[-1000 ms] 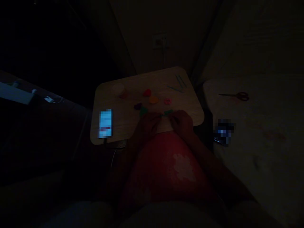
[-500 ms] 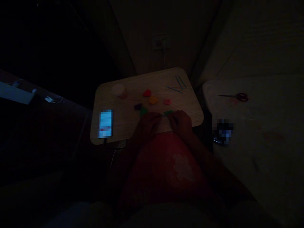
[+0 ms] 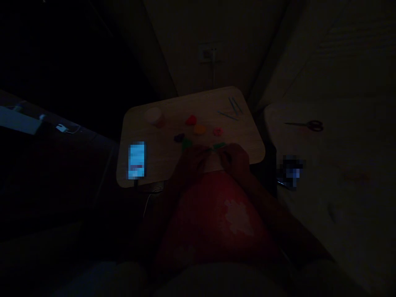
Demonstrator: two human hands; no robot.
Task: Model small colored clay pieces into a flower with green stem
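Note:
The room is very dark. My left hand (image 3: 192,161) and my right hand (image 3: 236,161) rest together at the near edge of a small wooden table (image 3: 167,148), fingers curled in toward each other. Between the fingertips sits a small green piece (image 3: 219,146), and both hands seem to pinch at it. Just beyond lie other small coloured lumps: a green one (image 3: 186,144), a purple one (image 3: 178,137), a red one (image 3: 191,120), an orange one (image 3: 199,129) and a pink one (image 3: 218,131).
A lit phone (image 3: 136,160) lies on the table's left side, a pale cup (image 3: 154,116) at the back left, thin sticks (image 3: 232,109) at the back right. Scissors (image 3: 306,124) and a dark blurred object (image 3: 291,172) lie on the surface to the right.
The hands stay together over the green piece with hardly any movement. The picture has grown a little darker and the view has shifted slightly.

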